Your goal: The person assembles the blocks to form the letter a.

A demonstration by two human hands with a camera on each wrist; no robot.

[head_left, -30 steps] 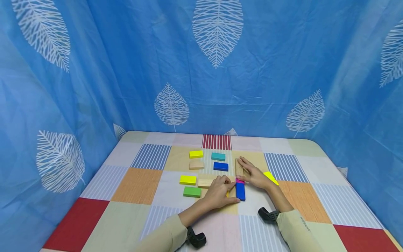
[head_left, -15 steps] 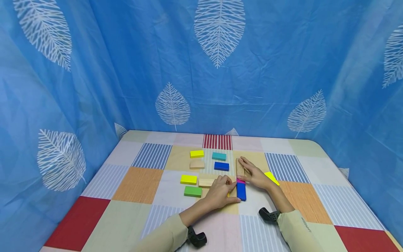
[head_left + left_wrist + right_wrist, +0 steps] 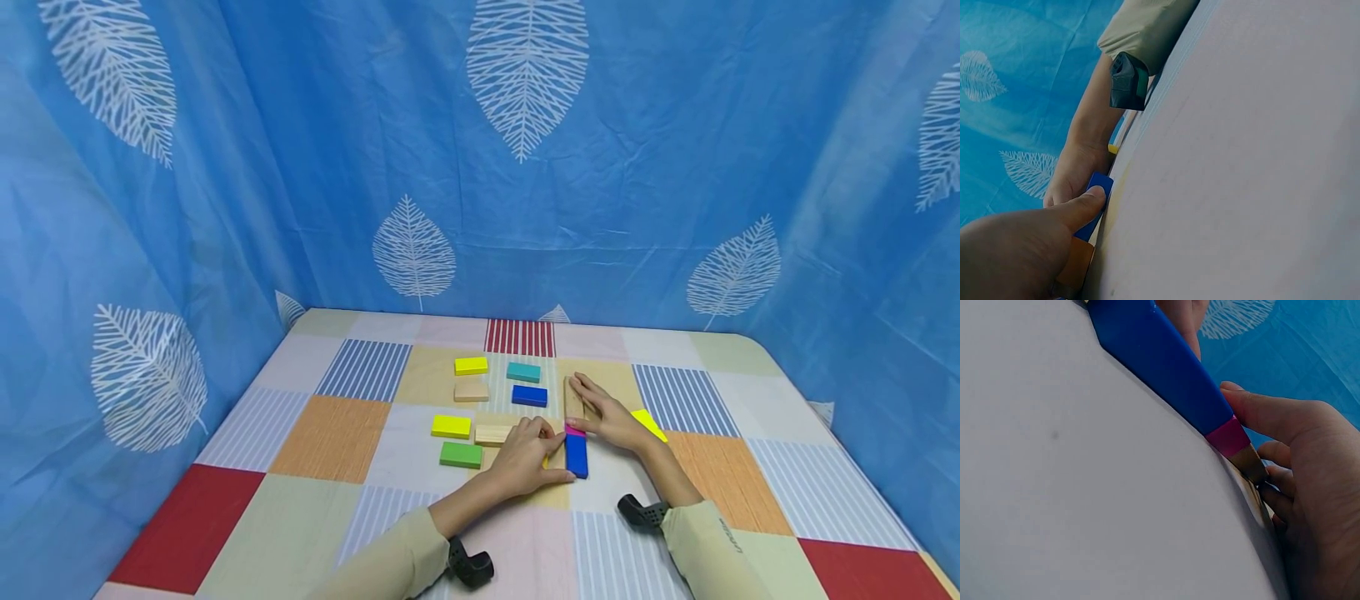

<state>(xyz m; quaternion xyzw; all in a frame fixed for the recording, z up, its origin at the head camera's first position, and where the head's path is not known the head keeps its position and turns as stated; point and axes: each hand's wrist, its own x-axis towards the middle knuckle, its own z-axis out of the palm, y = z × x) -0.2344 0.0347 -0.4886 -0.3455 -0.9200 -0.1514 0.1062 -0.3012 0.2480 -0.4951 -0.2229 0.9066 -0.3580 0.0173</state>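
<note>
A blue block (image 3: 577,456), a thin pink block (image 3: 574,431) and a light wooden block (image 3: 573,403) lie end to end. My left hand (image 3: 522,458) grips the blue block, thumb at its near end and fingertips by its far left corner. In the left wrist view its thumb presses the blue block (image 3: 1099,182), with an orange block (image 3: 1076,265) beside it. My right hand (image 3: 611,419) spans the wooden block, thumb near the pink block and fingers by the far end. The right wrist view has the thumb by the pink block (image 3: 1229,436) and fingers curled at the wood.
Left of the row lie yellow blocks (image 3: 452,427), a green block (image 3: 461,455) and a wooden block (image 3: 492,435), partly behind my left hand. Farther back are teal (image 3: 523,372) and blue (image 3: 529,396) blocks. A yellow piece (image 3: 649,425) lies beside my right wrist.
</note>
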